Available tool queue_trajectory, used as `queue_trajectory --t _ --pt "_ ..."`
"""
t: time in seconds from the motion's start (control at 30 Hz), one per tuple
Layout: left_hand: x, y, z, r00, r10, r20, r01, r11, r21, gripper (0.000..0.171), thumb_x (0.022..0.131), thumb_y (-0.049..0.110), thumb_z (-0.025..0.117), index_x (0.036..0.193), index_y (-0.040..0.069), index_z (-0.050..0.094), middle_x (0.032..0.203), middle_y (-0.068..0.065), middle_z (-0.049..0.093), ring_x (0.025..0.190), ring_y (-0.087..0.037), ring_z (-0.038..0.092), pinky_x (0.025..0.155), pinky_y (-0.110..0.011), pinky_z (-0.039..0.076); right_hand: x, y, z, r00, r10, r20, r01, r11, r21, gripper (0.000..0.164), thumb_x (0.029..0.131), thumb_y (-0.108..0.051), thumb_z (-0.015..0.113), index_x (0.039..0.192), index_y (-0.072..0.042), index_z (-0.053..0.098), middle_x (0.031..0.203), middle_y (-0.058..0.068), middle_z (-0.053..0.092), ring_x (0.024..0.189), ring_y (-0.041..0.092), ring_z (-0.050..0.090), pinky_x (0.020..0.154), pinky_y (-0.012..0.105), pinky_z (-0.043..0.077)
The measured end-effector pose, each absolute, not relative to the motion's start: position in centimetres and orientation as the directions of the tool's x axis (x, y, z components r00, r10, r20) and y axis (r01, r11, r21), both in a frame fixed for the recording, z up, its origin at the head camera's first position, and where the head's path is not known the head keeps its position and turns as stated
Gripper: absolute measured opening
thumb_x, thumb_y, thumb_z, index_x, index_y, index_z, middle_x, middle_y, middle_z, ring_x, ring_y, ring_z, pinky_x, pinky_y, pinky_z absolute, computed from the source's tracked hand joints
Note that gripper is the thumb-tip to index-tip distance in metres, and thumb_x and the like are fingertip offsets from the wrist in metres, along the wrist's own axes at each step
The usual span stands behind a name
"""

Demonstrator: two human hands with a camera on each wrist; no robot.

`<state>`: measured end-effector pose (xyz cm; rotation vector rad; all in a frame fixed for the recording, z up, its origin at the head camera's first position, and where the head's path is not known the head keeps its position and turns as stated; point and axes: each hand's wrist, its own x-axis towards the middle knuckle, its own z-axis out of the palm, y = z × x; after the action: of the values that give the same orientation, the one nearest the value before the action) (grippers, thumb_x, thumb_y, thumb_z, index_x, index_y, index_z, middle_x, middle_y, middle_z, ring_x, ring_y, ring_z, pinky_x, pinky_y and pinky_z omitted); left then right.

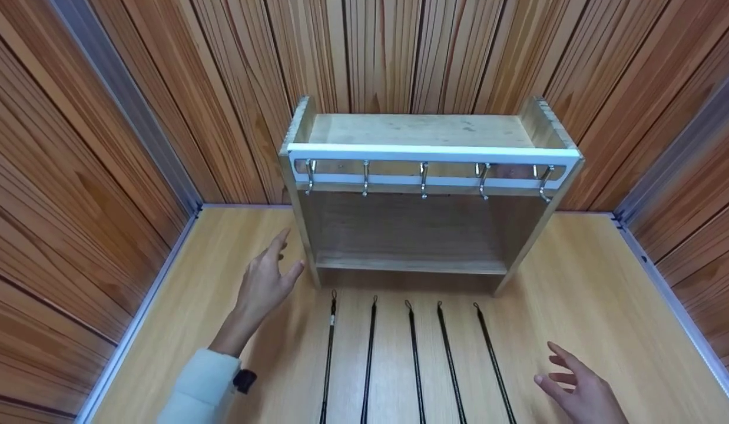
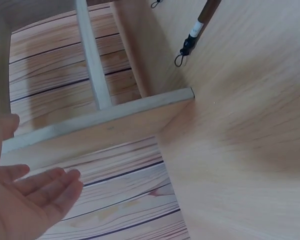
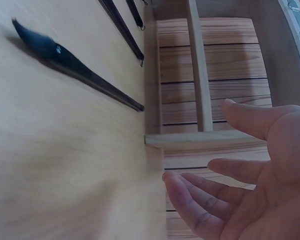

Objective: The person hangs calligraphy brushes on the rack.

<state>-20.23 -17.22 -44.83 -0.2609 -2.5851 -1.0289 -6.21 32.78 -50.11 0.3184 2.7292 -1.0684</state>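
Note:
Several dark calligraphy brushes (image 1: 370, 359) lie side by side on the table, their hanging loops toward the wooden rack (image 1: 411, 265). In the right wrist view, one brush (image 3: 75, 67) shows its dark bristle tip. My left hand (image 1: 264, 288), fingers extended and thumb apart, is near the rack's left side and holds nothing. Low on the right, my right hand (image 1: 582, 388) hovers to the right of the brushes, fingers loosely bent, also with nothing in it. A white rail (image 1: 435, 154) with several metal hooks (image 1: 424, 179) runs across the rack's upper front.
Wood-panelled walls (image 1: 376, 53) enclose the light wooden table (image 1: 582, 277) at the back and both sides. Metal strips (image 1: 676, 306) edge the tabletop. The rack has an open top tray (image 1: 423, 131) and a lower board (image 1: 411, 262).

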Motion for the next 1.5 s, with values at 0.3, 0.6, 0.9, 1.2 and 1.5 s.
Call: queue_trajectory --t 0.3,0.6,0.9,1.2,1.5 --pt "-21.3 -16.9 -45.0 -0.887 0.134 0.442 0.407 0.677 0.613 0.069 0.091 0.014 0.075 0.149 -0.001 0.041 0.132 -0.030 0.057 0.106 -0.045 0.064 0.079 -0.053 0.056 -6.1 33.1 -51.9 -0.910 0.152 -0.387 0.403 0.550 -0.732 0.086 0.090 -0.037 0.075 0.150 0.006 0.030 0.127 0.032 0.054 0.109 0.045 0.061 0.079 0.047 0.057" --pt "-21.9 -17.0 -44.4 -0.853 0.121 0.507 0.450 0.662 0.599 0.069 0.092 0.013 0.074 0.151 0.000 0.039 0.133 -0.027 0.057 0.103 -0.040 0.065 0.079 -0.050 0.057 -6.9 32.6 -52.0 -0.902 0.155 -0.402 0.420 0.522 -0.742 0.088 0.088 -0.041 0.076 0.148 0.007 0.033 0.122 0.024 0.057 0.101 0.032 0.065 0.078 0.041 0.057" --pt "-22.6 -16.3 -43.2 -0.824 0.106 0.556 0.476 0.661 0.580 0.076 0.092 0.011 0.073 0.153 -0.004 0.030 0.137 -0.026 0.054 0.100 -0.037 0.067 0.081 -0.046 0.057 -7.2 31.5 -52.6 -0.913 0.179 -0.366 0.403 0.529 -0.747 0.078 0.088 -0.034 0.078 0.142 0.008 0.040 0.115 0.020 0.061 0.100 0.035 0.065 0.071 0.037 0.057" --pt "-23.7 -15.0 -42.2 -0.848 0.032 0.530 0.440 0.601 0.667 0.083 0.092 0.003 0.070 0.159 0.008 0.020 0.131 -0.024 0.060 0.104 -0.034 0.067 0.082 -0.044 0.057 -7.1 31.9 -53.4 -0.834 0.270 -0.481 0.551 0.391 -0.737 0.077 0.085 -0.029 0.081 0.142 0.004 0.041 0.111 0.018 0.062 0.078 0.021 0.064 0.065 0.036 0.054" --pt "-24.5 -14.9 -42.0 -0.808 0.008 0.589 0.503 0.528 0.684 0.080 0.093 -0.007 0.064 0.159 0.006 0.019 0.129 -0.026 0.060 0.114 -0.036 0.063 0.086 -0.043 0.056 -7.5 31.6 -54.0 -0.803 0.283 -0.525 0.596 0.331 -0.732 0.069 0.085 -0.025 0.082 0.137 0.005 0.049 0.103 0.009 0.068 0.081 0.019 0.062 0.064 0.036 0.051"
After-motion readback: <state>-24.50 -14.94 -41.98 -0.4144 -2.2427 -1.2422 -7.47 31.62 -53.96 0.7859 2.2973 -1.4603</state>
